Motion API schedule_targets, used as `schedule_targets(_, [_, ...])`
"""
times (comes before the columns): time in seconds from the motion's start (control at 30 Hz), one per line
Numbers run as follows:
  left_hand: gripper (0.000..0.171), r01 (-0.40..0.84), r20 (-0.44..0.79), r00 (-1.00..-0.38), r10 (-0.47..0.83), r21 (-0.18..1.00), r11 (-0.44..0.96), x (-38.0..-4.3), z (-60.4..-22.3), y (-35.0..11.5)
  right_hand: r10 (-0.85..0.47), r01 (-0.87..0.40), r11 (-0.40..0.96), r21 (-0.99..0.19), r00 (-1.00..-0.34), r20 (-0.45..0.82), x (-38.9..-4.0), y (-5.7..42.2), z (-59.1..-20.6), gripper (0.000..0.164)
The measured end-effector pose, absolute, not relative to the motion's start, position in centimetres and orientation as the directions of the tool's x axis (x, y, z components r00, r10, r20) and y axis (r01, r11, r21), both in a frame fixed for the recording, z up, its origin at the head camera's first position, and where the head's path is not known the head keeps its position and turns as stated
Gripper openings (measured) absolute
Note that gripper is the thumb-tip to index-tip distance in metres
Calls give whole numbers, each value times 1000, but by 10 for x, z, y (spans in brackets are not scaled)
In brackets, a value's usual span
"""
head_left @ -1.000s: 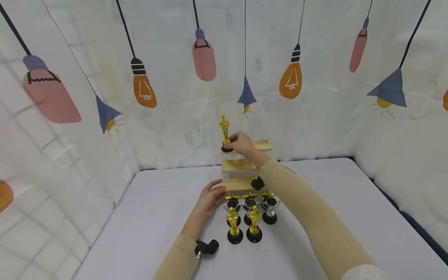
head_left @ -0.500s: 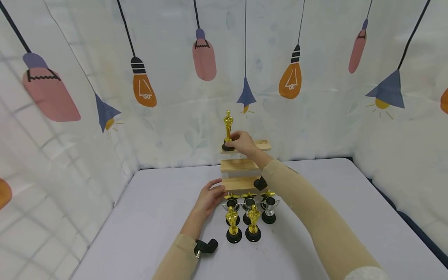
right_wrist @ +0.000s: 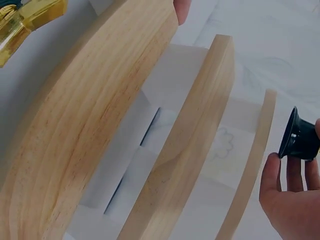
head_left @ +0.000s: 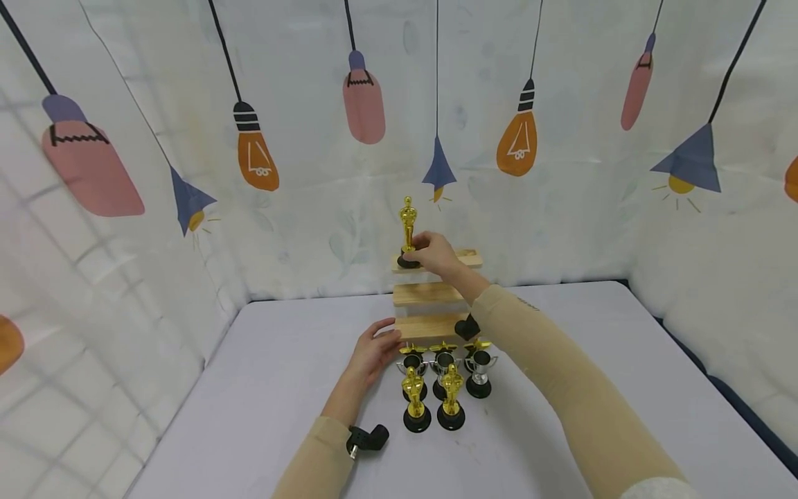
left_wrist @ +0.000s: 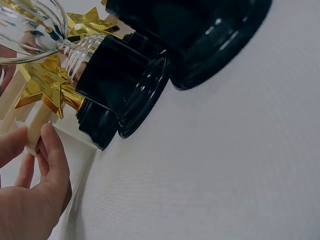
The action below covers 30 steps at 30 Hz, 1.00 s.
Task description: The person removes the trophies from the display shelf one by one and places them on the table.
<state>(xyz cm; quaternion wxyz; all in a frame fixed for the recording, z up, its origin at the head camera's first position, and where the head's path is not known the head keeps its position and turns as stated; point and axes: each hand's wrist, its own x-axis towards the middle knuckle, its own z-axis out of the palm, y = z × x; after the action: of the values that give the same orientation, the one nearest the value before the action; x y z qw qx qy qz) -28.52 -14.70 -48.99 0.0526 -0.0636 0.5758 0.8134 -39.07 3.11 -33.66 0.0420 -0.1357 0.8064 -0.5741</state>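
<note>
My right hand grips a golden figurine trophy by its black base, upright at the left end of the top wooden board. In the right wrist view, fingers curl about the black base, close beside that board's edge. My left hand holds the left end of the lowest board of the three-tier wooden stand. Thumb and fingertips pinch the board's end in the left wrist view.
In front of the stand are two more figurine trophies, silver cup trophies and gold star trophies, all on black bases. The white table ends at a patterned curtain behind.
The right hand has carried the figurine trophy slightly right and up to the top board's left end, with very little motion in the last half second. The left hand keeps its place.
</note>
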Motion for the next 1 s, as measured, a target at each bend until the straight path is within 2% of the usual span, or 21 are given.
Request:
schedule_targets(0.7, [50, -161, -167, -986, 8, 930, -330, -289, -485, -146, -275, -196, 283, -939, -954, 116, -382, 60, -315, 43])
schedule_targets(1.0, [51, -158, -163, -987, 11, 933, -324, -286, -490, -146, -286, -165, 254, -953, -954, 89, -375, 75, -318, 44])
